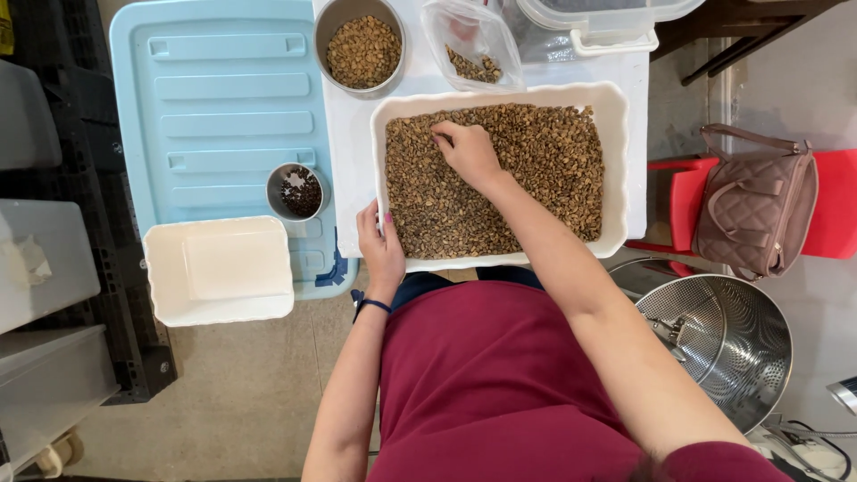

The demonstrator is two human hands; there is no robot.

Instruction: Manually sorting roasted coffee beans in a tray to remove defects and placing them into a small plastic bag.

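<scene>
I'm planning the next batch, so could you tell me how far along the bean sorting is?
Done: a few dark beans lie in the small metal cup. In hand: the right hand picks through the beans in the large white tray while the left hand holds its rim. Left: the tray is full.

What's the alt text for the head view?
Seen from above, a person's right hand picks through brownish beans filling a white tray, while the left hand grips its near-left rim. A steel bowl of beans and an empty white tray sit nearby.
</scene>
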